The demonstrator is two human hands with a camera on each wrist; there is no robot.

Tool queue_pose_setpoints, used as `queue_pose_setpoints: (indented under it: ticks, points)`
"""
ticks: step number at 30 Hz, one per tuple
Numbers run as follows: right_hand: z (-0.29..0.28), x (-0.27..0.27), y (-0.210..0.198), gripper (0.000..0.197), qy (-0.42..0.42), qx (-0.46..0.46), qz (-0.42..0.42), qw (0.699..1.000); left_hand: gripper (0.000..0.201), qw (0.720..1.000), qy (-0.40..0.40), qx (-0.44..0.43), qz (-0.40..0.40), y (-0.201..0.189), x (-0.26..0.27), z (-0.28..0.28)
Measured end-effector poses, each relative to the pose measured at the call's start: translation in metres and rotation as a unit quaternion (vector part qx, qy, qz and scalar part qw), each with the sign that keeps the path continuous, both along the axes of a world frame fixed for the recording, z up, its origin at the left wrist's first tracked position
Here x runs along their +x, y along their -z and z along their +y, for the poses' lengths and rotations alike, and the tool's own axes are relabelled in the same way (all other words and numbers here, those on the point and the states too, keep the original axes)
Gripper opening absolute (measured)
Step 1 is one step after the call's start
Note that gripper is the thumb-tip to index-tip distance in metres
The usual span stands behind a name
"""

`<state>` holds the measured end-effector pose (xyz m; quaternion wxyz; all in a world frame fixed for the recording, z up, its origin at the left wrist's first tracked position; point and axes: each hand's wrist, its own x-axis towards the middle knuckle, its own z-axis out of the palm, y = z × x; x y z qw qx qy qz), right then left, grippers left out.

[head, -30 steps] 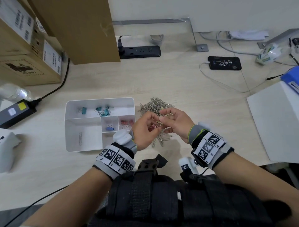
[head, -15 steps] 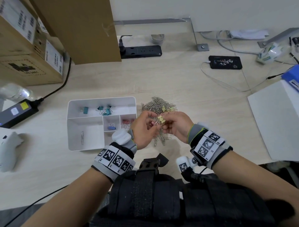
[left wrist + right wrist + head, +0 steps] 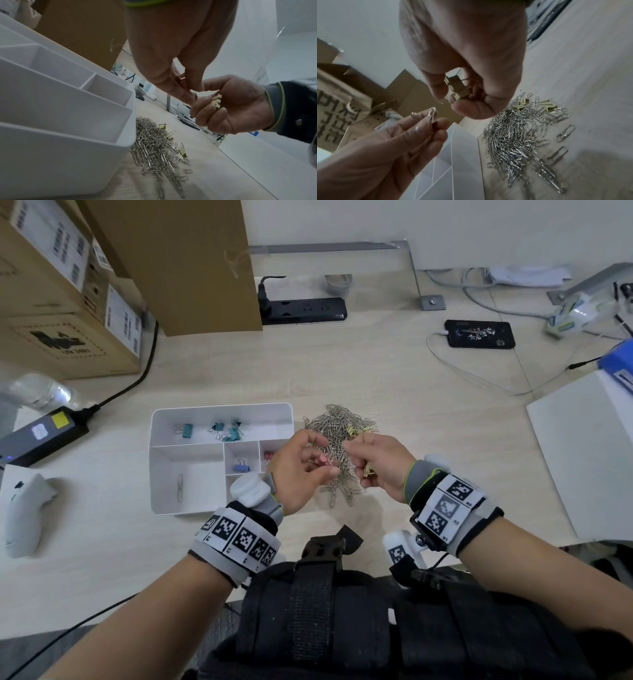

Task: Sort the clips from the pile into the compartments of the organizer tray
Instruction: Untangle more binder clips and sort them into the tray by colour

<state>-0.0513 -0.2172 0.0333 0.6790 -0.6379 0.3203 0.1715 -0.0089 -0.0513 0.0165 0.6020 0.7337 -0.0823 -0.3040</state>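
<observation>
A pile of silver paper clips (image 3: pixel 337 446) with a few gold binder clips lies on the desk just right of the white organizer tray (image 3: pixel 171 510). Above the pile, my left hand (image 3: pixel 301 470) pinches a small pink binder clip (image 3: pixel 323 459) between thumb and fingers; the same pink binder clip (image 3: pixel 182 81) shows in the left wrist view. My right hand (image 3: pixel 380 463) curls round a gold binder clip (image 3: pixel 458 88), also the gold binder clip (image 3: pixel 216 101). The tray holds teal clips (image 3: pixel 219 430), a blue clip (image 3: pixel 240 465), a pink clip and a paper clip (image 3: pixel 179 487) in separate compartments.
Cardboard boxes (image 3: pixel 65 296) stand at the back left, with a power strip (image 3: pixel 301 309) and a phone (image 3: pixel 479 333) on a cable behind the pile. A white board (image 3: pixel 589 450) lies at the right, a white controller (image 3: pixel 25 508) and a black adapter (image 3: pixel 41 436) at the left.
My hands have drawn apart over the pile: the left now has the pink clip alone, and the gold clip has gone from my right fingertips into the curled right hand.
</observation>
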Motion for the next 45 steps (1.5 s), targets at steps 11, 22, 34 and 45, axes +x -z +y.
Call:
queue_pose_setpoints:
  ticks: [11, 22, 34, 45]
  points:
    - [0.014, -0.006, -0.001, 0.012, -0.051, -0.054, -0.015, 0.997, 0.041, 0.988, 0.076, 0.093, -0.098, -0.012, -0.004, 0.003]
    - [0.015, -0.008, -0.003, 0.012, -0.057, -0.092, -0.048, 0.993, 0.036, 0.985, 0.104, 0.090, -0.103, -0.013, -0.005, 0.009]
    - [0.019, -0.009, -0.007, 0.015, -0.052, -0.085, -0.065, 0.993, 0.038, 0.994, 0.079, 0.036, -0.059, -0.011, -0.004, 0.007]
    - [0.022, 0.002, -0.013, 0.010, -0.049, -0.067, -0.023, 0.996, 0.052, 0.921, 0.178, 0.221, -0.267, -0.018, 0.010, 0.010]
